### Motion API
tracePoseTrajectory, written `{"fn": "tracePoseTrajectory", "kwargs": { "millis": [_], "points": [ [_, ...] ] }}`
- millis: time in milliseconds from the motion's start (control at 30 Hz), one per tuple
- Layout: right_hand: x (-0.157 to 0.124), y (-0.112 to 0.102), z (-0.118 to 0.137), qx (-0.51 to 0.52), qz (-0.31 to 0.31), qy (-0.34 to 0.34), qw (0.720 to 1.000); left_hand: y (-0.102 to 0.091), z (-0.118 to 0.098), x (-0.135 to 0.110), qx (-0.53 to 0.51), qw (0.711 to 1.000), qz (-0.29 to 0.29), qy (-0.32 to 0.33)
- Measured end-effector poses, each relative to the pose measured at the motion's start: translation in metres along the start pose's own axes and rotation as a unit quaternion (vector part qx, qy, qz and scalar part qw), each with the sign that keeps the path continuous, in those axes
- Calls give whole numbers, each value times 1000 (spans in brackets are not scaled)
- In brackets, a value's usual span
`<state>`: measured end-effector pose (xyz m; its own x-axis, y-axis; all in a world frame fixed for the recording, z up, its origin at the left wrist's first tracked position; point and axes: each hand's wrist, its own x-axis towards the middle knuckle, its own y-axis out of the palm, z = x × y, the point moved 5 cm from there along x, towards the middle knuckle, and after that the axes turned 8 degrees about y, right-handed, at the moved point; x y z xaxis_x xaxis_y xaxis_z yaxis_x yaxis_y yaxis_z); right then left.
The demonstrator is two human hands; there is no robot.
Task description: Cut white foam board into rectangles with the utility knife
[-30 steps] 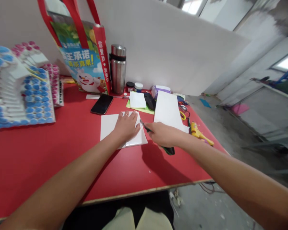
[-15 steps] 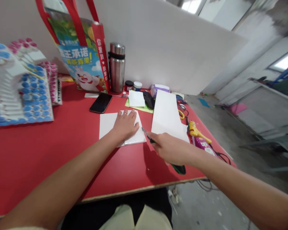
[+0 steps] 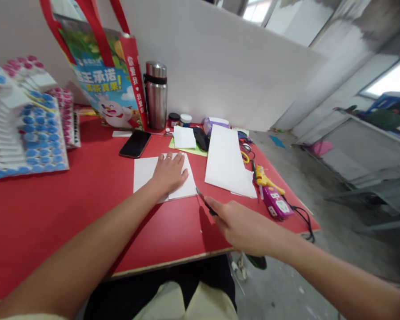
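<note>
My left hand (image 3: 168,172) lies flat with fingers stretched out on a white sheet (image 3: 146,172) on the red table (image 3: 70,200). My right hand (image 3: 243,224) is closed round a utility knife (image 3: 205,202) with a dark green handle. The blade tip sits just off the sheet's near right corner. A second, longer white sheet (image 3: 225,162) lies to the right of the first one.
A black phone (image 3: 135,144), a steel flask (image 3: 156,95) and a printed bag (image 3: 105,80) stand behind. Blue and pink capped pieces (image 3: 23,120) fill the left. A yellow glue gun (image 3: 265,178), a purple power strip (image 3: 276,205) and cables lie at the right edge.
My right hand has drawn the knife toward me along the sheet's right edge, from its far end to past its near corner. My left hand has stayed pressed on the sheet.
</note>
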<state>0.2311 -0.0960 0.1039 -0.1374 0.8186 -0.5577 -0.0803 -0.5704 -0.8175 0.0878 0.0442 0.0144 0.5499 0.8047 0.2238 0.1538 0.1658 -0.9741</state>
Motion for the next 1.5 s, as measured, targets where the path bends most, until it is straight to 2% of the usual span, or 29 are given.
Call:
{"fn": "tracePoseTrajectory", "kwargs": {
  "millis": [400, 500, 567, 633, 700, 733, 867, 967, 1100, 1333, 1500],
  "points": [
    [-24, 23, -12, -21, 4, 13, 1000, 0, 0, 0, -5, 1000, 2, -1],
    [-35, 19, -24, 2, 8, 23, 1000, 1, 0, 0, -3, 1000, -3, -4],
    [-35, 6, -30, 46, -12, 21, 999, 2, 0, 0, -4, 1000, -7, -6],
    [-23, -13, -34, 78, -81, 33, 993, 2, 0, -1, -5, 1000, -9, -6],
    [4, -29, -35, 97, -161, 67, 980, 3, 0, -1, -5, 1000, -9, -7],
    [22, -33, -34, 112, -178, 85, 974, 3, 0, -2, -6, 1000, -10, -9],
    [100, -25, -22, 251, -118, 109, 954, 2, 1, -3, -12, 1000, -18, -17],
    [136, -21, -14, 257, -104, 110, 955, 4, 1, -2, -16, 1000, -18, -19],
    [154, -24, -11, 231, -93, 91, 964, 5, 1, -1, -15, 999, -21, -20],
    [162, -30, -11, 244, -54, 86, 964, 5, 1, -1, -10, 1000, -17, -17],
    [161, -28, -8, 201, -90, 77, 972, 6, 2, -3, -29, 999, -25, -29]
  ]
}}
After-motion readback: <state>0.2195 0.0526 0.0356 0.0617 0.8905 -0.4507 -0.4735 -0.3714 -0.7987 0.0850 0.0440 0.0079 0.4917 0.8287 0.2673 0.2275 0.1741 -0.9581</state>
